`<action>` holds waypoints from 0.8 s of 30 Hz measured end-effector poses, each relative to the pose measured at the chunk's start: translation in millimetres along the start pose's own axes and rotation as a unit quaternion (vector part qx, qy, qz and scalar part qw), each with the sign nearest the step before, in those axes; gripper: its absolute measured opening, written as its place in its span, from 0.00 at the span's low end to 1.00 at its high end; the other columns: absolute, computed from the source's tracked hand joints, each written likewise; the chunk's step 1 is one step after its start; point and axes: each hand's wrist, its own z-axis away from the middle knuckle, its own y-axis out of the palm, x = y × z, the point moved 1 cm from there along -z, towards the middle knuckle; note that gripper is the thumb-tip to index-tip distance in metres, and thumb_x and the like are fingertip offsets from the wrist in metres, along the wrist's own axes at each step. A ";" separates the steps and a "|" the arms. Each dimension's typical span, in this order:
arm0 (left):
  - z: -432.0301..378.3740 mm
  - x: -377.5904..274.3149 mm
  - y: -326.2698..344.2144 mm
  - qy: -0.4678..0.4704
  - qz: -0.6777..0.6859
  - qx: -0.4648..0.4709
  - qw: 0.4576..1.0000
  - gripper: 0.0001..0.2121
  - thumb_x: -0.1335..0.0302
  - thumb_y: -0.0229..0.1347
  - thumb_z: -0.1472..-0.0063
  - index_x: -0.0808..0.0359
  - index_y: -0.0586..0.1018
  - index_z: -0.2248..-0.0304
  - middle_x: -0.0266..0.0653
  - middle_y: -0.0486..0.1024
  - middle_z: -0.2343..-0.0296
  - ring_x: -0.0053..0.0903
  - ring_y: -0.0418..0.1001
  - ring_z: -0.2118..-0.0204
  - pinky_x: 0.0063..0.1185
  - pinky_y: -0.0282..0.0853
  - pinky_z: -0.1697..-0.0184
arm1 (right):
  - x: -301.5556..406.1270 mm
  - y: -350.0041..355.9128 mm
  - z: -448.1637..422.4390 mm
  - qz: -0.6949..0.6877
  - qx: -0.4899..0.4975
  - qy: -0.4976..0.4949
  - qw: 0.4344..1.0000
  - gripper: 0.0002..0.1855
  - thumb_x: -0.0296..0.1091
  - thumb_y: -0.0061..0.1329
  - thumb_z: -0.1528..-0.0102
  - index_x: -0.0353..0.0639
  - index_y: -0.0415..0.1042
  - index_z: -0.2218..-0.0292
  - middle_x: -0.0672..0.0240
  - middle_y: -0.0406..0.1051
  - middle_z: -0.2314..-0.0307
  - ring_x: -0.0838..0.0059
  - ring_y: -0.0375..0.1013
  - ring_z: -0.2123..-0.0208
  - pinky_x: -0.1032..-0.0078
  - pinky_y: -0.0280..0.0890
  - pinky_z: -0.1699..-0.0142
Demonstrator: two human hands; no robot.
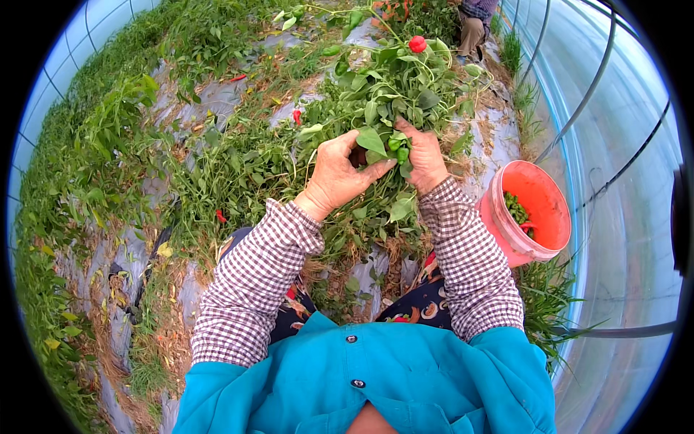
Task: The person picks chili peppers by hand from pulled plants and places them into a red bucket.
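My left hand [337,172] is curled around leaves of a pepper plant [401,100], its thumb reaching toward small green peppers [398,151]. Those peppers lie against my right hand [425,157], whose fingers close around them and the leafy stems; its fingertips are partly hidden by foliage. A broad leaf [371,141] covers part of the space between both hands. Beyond them, a wrinkled red pepper [417,44] shows on top of the same leafy heap. Right of my forearm stands a pinkish-red bucket [496,217], tilted in view, with green peppers [514,207] and some red inside.
Greenhouse film [612,228] on curved hoops rises close on the right. Grey plastic mulch [214,103] and dry straw cover the ground between plants. Red peppers [296,116] lie scattered leftward. Another person [473,30] is at the far end, near an orange crate [391,11].
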 end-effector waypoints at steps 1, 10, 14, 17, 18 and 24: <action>0.1 -2.1 0.7 -0.011 -0.005 -0.005 1.000 0.22 0.73 0.62 0.59 0.68 0.67 0.64 0.29 0.69 0.82 0.13 0.65 0.82 0.14 0.63 0.79 | -0.1 5.9 3.8 0.013 -0.014 -0.001 1.000 0.14 0.29 0.50 0.54 0.29 0.66 0.67 0.64 0.69 0.74 0.76 0.70 0.75 0.78 0.66 0.71; 2.4 24.6 10.4 -0.140 0.157 -0.002 0.978 0.27 0.81 0.58 0.59 0.69 0.59 0.58 0.40 0.62 0.63 0.15 0.65 0.72 0.13 0.65 0.74 | -15.8 3.7 6.5 0.103 0.055 -0.018 0.993 0.19 0.30 0.51 0.55 0.33 0.63 0.61 0.65 0.68 0.68 0.76 0.67 0.68 0.77 0.64 0.63; 5.0 21.6 11.9 -0.115 0.109 -0.015 0.987 0.24 0.80 0.55 0.57 0.73 0.61 0.58 0.42 0.65 0.63 0.18 0.66 0.72 0.15 0.65 0.72 | -20.0 -1.4 9.7 0.101 0.038 -0.004 0.994 0.23 0.34 0.52 0.55 0.33 0.62 0.59 0.64 0.67 0.65 0.74 0.65 0.64 0.76 0.60 0.58; 3.6 4.8 9.9 -0.064 -0.026 0.005 0.998 0.19 0.78 0.53 0.55 0.73 0.65 0.61 0.49 0.70 0.70 0.30 0.68 0.72 0.21 0.65 0.68 | -22.9 -7.4 9.4 0.153 0.028 -0.059 0.986 0.25 0.38 0.52 0.55 0.31 0.61 0.59 0.63 0.66 0.64 0.75 0.64 0.63 0.77 0.58 0.57; 4.3 5.5 8.6 -0.041 -0.061 0.010 0.997 0.18 0.78 0.52 0.55 0.73 0.65 0.62 0.52 0.69 0.70 0.37 0.68 0.69 0.25 0.64 0.67 | -25.9 -7.7 8.7 0.167 0.023 -0.076 0.983 0.25 0.39 0.52 0.55 0.31 0.61 0.60 0.63 0.66 0.65 0.75 0.64 0.64 0.77 0.58 0.58; 2.1 -4.3 2.9 -0.077 -0.007 0.054 0.996 0.17 0.78 0.52 0.54 0.71 0.67 0.62 0.51 0.70 0.78 0.33 0.69 0.79 0.22 0.63 0.74 | -31.5 -17.0 5.6 0.326 -0.004 -0.206 0.922 0.23 0.39 0.50 0.54 0.29 0.63 0.62 0.59 0.68 0.67 0.73 0.65 0.66 0.77 0.59 0.60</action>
